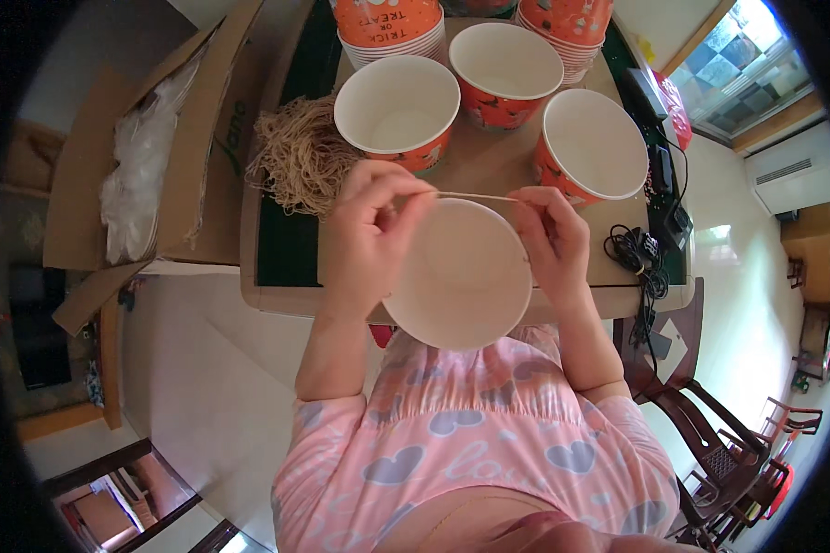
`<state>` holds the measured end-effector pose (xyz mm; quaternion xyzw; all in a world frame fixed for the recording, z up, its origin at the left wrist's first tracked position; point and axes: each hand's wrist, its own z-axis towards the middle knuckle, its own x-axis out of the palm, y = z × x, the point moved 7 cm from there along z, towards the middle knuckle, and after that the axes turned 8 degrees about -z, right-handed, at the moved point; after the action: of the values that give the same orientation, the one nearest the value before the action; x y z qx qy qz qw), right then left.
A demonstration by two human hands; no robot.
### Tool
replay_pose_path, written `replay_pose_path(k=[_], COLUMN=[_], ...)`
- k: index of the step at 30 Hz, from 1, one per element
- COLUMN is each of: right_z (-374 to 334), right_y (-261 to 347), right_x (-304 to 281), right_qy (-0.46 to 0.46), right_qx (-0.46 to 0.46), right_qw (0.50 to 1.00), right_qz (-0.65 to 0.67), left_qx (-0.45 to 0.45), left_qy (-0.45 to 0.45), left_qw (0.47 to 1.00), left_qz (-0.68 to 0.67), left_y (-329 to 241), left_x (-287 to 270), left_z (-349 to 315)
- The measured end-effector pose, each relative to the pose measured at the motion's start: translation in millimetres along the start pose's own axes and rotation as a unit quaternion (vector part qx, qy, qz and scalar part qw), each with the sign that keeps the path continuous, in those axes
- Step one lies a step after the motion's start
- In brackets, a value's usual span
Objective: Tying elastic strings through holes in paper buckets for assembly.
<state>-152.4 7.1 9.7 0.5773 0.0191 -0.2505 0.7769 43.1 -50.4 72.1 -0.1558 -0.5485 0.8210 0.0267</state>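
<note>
Between my two hands a short length of tan cord [475, 195] is stretched straight above the far rim of a paper bucket [459, 286] with a white inside. My left hand [378, 226] pinches one end of the cord between thumb and fingers. My right hand [553, 235] pinches the other end and lies beside the bucket's right rim. This bucket stands upright at the near table edge, in front of my body. Whether the cord passes through the bucket's wall I cannot tell. Left of my left hand lies a tangled pile of tan cords [302, 157].
Three orange-sided paper buckets stand beyond my hands: a left one [397, 106], a middle one [505, 60] and a right one [595, 143]. Stacked orange buckets [392, 32] are behind. An open cardboard box [203, 138] holds clear plastic at left. Black cables [641, 258] lie at right.
</note>
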Motion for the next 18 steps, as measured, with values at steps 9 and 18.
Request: replay_pose_path(k=[9, 18], right_z=[-0.7, -10.3], right_y=[-47.2, -79.7], right_x=[22.0, 45.0], right_qy=[0.062, 0.255], right_qx=[0.092, 0.189], right_qw=[0.994, 0.948], right_qz=[-0.016, -0.021], left_qx=[-0.291, -0.259], left_qy=[-0.022, 0.026], left_qw=[0.922, 0.94], left_qz=[-0.253, -0.221], left_y=[130.3, 208.7], left_x=[-39.2, -5.7], left_z=[-33.0, -74.2])
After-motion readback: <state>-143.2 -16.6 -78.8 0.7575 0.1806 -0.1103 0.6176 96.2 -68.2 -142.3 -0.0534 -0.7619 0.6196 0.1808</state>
